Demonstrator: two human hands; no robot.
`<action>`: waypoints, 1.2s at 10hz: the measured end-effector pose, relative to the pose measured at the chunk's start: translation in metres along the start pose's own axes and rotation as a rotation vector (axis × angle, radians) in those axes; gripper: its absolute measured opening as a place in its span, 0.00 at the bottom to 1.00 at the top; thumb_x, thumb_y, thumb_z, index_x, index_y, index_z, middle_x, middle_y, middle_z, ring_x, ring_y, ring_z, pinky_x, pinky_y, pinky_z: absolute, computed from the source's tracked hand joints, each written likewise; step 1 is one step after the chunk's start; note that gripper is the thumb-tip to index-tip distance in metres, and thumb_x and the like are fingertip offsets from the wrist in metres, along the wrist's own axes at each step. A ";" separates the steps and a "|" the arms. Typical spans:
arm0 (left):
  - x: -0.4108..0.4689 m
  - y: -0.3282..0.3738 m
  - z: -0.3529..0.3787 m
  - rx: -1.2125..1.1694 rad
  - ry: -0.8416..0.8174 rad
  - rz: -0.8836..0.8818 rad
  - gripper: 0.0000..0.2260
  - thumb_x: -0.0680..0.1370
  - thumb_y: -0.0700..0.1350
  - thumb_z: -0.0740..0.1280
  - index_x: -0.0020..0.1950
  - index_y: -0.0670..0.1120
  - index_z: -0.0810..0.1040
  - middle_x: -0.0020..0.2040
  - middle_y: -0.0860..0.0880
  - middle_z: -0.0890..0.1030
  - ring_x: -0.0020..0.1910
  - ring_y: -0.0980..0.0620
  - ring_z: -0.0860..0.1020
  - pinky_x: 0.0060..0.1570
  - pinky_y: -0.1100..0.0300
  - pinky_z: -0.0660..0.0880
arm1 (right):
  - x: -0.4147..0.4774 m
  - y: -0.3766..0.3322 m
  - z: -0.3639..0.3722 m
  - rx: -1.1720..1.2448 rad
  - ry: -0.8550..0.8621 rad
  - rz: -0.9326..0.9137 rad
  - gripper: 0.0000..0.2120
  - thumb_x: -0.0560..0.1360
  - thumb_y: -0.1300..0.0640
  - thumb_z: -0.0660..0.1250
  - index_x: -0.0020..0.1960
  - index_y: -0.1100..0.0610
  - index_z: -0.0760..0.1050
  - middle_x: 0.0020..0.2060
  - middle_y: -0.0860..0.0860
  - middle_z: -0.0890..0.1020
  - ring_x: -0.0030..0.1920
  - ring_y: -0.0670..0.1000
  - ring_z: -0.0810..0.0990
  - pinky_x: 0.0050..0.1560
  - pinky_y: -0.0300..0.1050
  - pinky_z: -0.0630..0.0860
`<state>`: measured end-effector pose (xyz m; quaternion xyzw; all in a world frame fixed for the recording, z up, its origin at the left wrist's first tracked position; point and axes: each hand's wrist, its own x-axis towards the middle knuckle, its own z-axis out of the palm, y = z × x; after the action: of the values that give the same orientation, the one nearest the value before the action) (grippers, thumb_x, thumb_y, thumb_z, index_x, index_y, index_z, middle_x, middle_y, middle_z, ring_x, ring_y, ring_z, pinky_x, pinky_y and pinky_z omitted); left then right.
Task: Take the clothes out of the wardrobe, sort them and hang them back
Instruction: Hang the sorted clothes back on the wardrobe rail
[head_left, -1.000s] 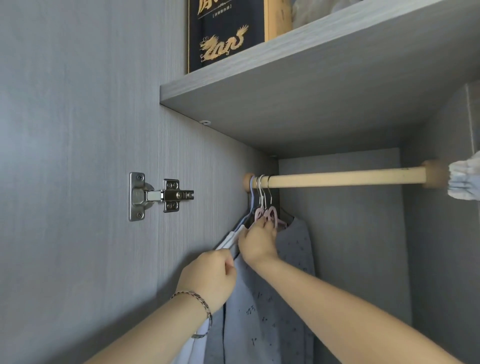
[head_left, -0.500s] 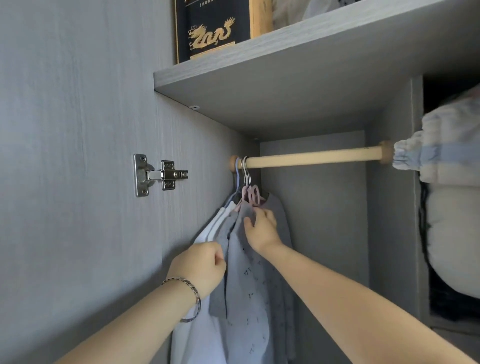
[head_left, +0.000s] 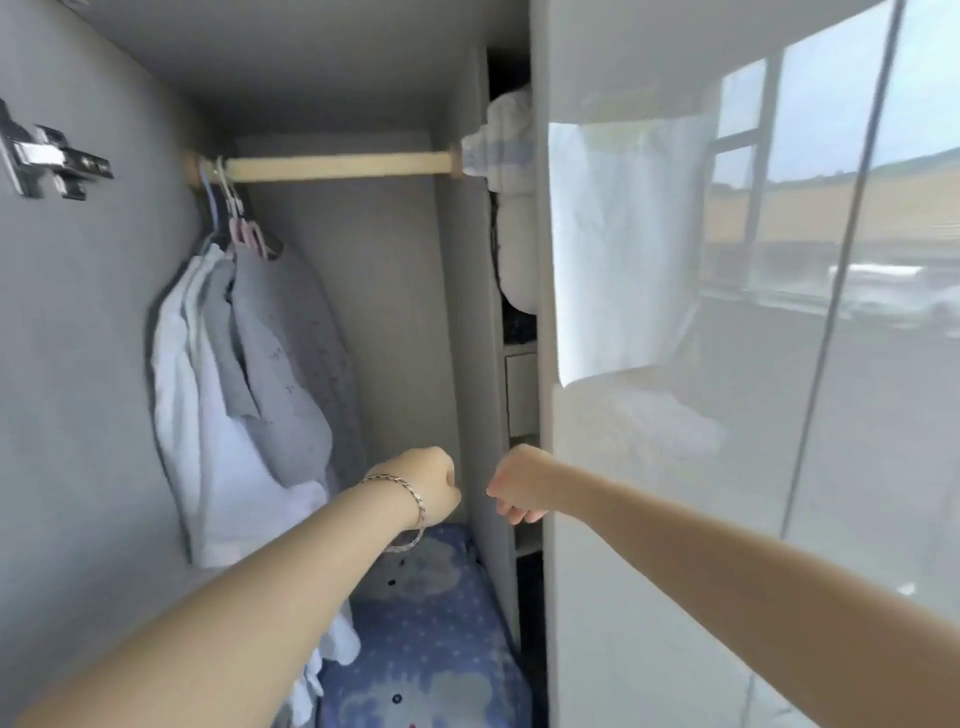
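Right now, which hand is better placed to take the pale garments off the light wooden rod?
Left, likely: left hand is nearer the pale garments; right hand sits by the glossy white door.

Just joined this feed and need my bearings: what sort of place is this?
Probably a bedroom wardrobe: a wooden rail with shirts on hangers at its left end, blue patterned bedding at the bottom, and a glossy door on the right.

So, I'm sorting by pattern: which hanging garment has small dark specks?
The grey garment hanging rightmost on the rod, farthest from the side wall. The white garment and the plain grey one between them show no specks.
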<state>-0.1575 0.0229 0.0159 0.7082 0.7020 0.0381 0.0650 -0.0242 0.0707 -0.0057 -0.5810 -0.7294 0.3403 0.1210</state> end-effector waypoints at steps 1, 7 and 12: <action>-0.040 0.072 0.045 0.046 -0.065 0.179 0.09 0.76 0.41 0.57 0.36 0.48 0.70 0.37 0.51 0.74 0.40 0.47 0.74 0.37 0.62 0.68 | -0.076 0.079 0.001 -0.038 0.041 0.154 0.09 0.77 0.62 0.59 0.38 0.57 0.71 0.31 0.50 0.75 0.30 0.47 0.73 0.32 0.38 0.70; -0.374 0.509 0.313 0.043 -0.409 1.051 0.10 0.76 0.42 0.57 0.52 0.48 0.77 0.56 0.46 0.80 0.55 0.44 0.77 0.50 0.58 0.71 | -0.687 0.457 0.105 0.179 0.530 1.062 0.14 0.74 0.62 0.59 0.53 0.56 0.81 0.50 0.52 0.82 0.56 0.54 0.79 0.57 0.40 0.73; -0.687 0.677 0.459 0.332 -0.642 1.954 0.09 0.78 0.43 0.55 0.54 0.49 0.72 0.50 0.50 0.77 0.49 0.46 0.76 0.45 0.59 0.69 | -0.979 0.509 0.330 0.789 1.013 2.000 0.13 0.75 0.62 0.58 0.51 0.50 0.78 0.58 0.54 0.80 0.59 0.55 0.77 0.56 0.42 0.73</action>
<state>0.5710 -0.6857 -0.3139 0.9449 -0.2309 -0.2132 0.0915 0.4662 -0.9094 -0.3593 -0.8835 0.3342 0.2165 0.2467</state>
